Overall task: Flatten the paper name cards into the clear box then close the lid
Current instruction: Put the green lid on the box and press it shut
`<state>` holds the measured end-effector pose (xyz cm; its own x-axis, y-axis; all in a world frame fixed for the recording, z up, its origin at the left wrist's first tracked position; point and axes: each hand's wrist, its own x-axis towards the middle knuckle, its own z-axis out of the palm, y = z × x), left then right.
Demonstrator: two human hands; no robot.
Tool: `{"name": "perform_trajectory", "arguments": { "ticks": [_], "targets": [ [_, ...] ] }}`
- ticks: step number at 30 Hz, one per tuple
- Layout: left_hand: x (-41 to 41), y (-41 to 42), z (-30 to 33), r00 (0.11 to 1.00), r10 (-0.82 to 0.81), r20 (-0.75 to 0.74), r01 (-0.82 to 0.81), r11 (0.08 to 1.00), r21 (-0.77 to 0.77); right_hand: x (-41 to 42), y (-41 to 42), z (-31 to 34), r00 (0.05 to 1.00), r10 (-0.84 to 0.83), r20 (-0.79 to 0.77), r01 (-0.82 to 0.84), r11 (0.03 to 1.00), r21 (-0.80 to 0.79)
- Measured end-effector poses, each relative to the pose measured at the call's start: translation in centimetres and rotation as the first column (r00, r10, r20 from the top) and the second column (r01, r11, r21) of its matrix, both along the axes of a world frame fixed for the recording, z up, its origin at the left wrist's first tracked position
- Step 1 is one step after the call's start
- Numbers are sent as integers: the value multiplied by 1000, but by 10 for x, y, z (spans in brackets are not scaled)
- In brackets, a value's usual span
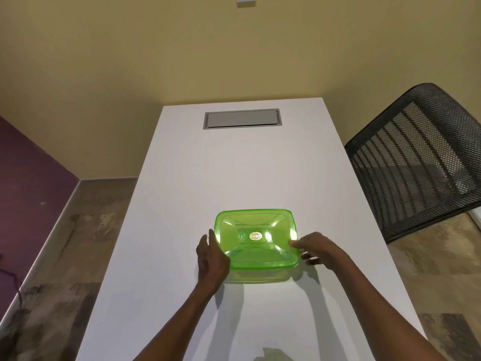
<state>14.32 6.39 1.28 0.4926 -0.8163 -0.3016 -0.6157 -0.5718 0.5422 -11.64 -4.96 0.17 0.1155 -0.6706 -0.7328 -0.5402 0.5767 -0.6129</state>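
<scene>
Translucent green plastic lid (256, 238) sits on clear box (256, 276); left hand (210, 259) at 9 o'clock, right hand (316, 250) at 3, both open-fingered, flanking. Closing step; next likely press edges.

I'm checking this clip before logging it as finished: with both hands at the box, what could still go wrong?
1. The green lid sits on the box, but nothing shows it is snapped down; it may be loose.
2. The left hand and right hand touch only the sides; an uneven press could slide the box on the table.
3. No cards are visible through the lid, so flattening is unconfirmed.
</scene>
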Motion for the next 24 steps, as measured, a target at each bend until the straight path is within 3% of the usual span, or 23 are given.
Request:
{"name": "perform_trajectory", "arguments": {
  "ticks": [2, 4, 9, 17, 24],
  "targets": [
    [-12, -6, 3, 999, -20, 51, 25, 993, -111, 2, -14, -1, 996, -84, -6, 83, 992, -95],
    [-22, -15, 0, 973, -153, 172, 182, 969, -169, 7, -28, -3, 991, -129, -33, 119, 969, -214],
    [-47, -34, -10, 810, -529, 253, 543, 840, 18, 21, -54, -16, 991, -126, -55, 105, 951, -292],
    [-59, -42, -26, 759, -608, 233, 585, 794, 168, 38, -70, -15, 966, -257, 30, 257, 946, -195],
    [-59, -45, -38, 752, -616, 233, 592, 787, 172, 50, -75, -19, 950, -279, -137, 243, 941, -236]
  ]
}}
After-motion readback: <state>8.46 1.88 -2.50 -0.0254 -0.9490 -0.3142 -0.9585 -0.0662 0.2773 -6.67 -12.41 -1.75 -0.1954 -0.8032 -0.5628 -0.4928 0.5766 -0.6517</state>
